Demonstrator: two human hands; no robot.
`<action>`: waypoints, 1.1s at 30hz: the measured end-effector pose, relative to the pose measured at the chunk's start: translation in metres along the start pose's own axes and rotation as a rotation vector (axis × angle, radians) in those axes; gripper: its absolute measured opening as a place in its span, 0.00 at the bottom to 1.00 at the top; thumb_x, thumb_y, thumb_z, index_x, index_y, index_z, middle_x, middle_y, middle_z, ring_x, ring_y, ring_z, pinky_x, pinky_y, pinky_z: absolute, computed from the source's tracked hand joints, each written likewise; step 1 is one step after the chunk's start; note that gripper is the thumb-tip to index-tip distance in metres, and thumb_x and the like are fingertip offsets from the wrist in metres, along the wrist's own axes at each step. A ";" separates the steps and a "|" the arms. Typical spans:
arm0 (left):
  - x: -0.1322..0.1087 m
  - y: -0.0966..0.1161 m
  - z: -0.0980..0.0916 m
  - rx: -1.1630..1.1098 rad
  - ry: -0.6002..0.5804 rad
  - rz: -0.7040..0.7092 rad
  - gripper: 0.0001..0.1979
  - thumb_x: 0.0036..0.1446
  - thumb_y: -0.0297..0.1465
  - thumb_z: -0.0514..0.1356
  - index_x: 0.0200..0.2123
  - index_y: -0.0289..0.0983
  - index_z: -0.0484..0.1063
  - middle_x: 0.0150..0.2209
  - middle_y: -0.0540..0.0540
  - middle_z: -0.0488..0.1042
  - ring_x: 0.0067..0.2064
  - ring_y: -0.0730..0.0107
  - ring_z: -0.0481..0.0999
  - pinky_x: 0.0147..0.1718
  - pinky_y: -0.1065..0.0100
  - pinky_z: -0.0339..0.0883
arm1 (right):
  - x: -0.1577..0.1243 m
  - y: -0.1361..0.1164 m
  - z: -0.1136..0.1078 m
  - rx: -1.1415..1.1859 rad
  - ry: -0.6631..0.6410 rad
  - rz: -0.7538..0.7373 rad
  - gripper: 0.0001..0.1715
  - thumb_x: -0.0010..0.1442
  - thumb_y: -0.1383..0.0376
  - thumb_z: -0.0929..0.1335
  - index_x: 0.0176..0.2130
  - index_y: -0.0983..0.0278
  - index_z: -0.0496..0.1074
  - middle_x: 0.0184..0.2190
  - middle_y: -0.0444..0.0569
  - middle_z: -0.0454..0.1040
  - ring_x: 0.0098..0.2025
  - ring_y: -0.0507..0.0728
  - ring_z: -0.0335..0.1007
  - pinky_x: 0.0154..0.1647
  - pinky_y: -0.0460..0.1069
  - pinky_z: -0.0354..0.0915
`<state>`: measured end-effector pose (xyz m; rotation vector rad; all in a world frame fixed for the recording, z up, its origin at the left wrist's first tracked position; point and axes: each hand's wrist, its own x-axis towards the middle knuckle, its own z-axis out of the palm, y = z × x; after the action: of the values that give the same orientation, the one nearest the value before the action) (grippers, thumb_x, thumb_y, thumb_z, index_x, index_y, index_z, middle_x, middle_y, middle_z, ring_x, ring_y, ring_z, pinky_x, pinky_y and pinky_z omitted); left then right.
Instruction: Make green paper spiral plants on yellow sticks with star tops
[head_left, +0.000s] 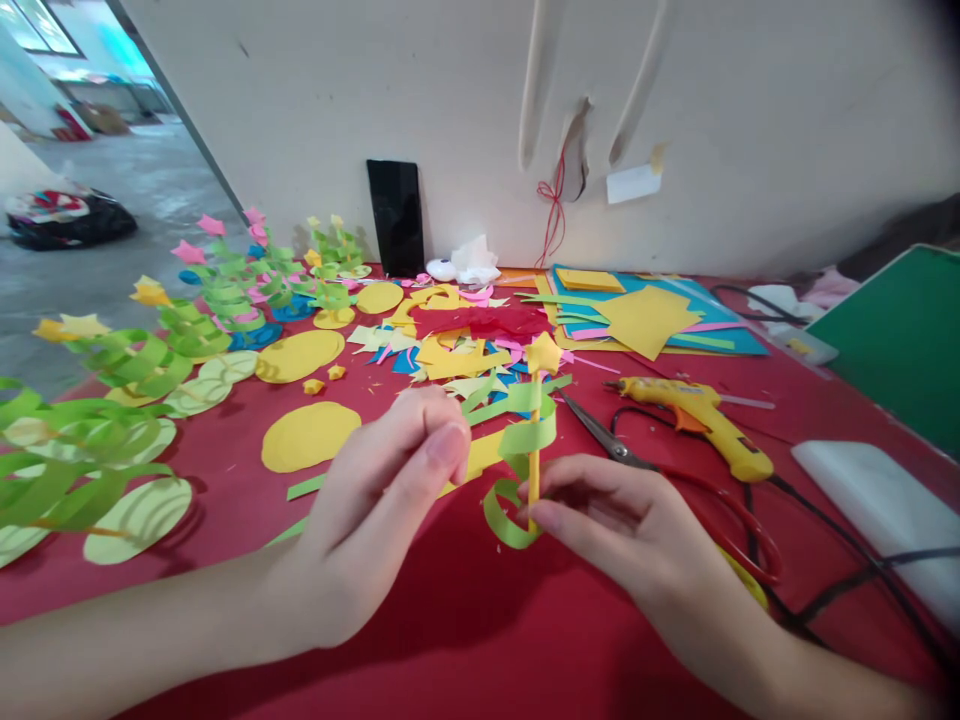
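Note:
My right hand point(622, 520) pinches the lower end of a thin yellow paper stick point(534, 470) that stands upright. A yellow paper star point(544, 354) tops the stick, and a light green paper strip point(531, 436) curls around it in a spiral. To the left of the stick, my left hand point(397, 500) is closed, thumb pressed against the bent fingers; what it holds, if anything, is hidden. Beyond my left hand lies a yellow paper disc point(309, 437) on the red table point(435, 640).
Finished paper spirals point(135, 355) fill the left side. Paper scraps point(457, 355) lie mid-table. Scissors point(621, 450), a yellow glue gun point(697, 415) and black cables point(832, 530) are at the right. A black phone point(396, 218) leans on the back wall.

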<state>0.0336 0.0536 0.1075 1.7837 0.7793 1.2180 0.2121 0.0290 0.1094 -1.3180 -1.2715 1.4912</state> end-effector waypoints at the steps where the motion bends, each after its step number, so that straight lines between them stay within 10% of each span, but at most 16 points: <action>1: 0.000 -0.001 0.000 0.023 -0.017 0.006 0.13 0.63 0.30 0.45 0.26 0.39 0.58 0.23 0.51 0.56 0.27 0.71 0.57 0.26 0.67 0.53 | 0.001 0.000 0.000 0.030 0.006 -0.001 0.06 0.47 0.64 0.71 0.27 0.65 0.71 0.23 0.42 0.70 0.26 0.47 0.63 0.26 0.40 0.60; 17: 0.000 -0.013 0.003 0.152 -0.087 -0.038 0.10 0.63 0.25 0.41 0.41 0.41 0.58 0.27 0.52 0.61 0.26 0.76 0.60 0.23 0.73 0.60 | 0.010 0.008 -0.006 0.239 -0.059 0.113 0.12 0.50 0.62 0.70 0.36 0.63 0.70 0.35 0.46 0.73 0.32 0.47 0.67 0.30 0.41 0.61; 26: 0.010 -0.010 -0.004 0.899 -0.284 0.646 0.21 0.54 0.27 0.49 0.52 0.30 0.57 0.29 0.46 0.71 0.29 0.66 0.68 0.25 0.66 0.63 | 0.010 0.012 -0.008 0.268 -0.111 0.050 0.07 0.53 0.69 0.68 0.36 0.63 0.70 0.27 0.43 0.71 0.27 0.44 0.63 0.23 0.37 0.55; 33: 0.013 -0.012 -0.006 1.057 -0.281 0.683 0.23 0.55 0.33 0.47 0.53 0.29 0.59 0.24 0.47 0.70 0.26 0.66 0.67 0.23 0.67 0.62 | 0.010 0.005 -0.004 0.272 -0.099 0.008 0.06 0.49 0.73 0.68 0.31 0.64 0.69 0.23 0.38 0.68 0.25 0.42 0.62 0.21 0.36 0.55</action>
<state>0.0316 0.0714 0.1041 3.2030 0.7101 0.9362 0.2142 0.0378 0.1026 -1.0837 -1.0789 1.6857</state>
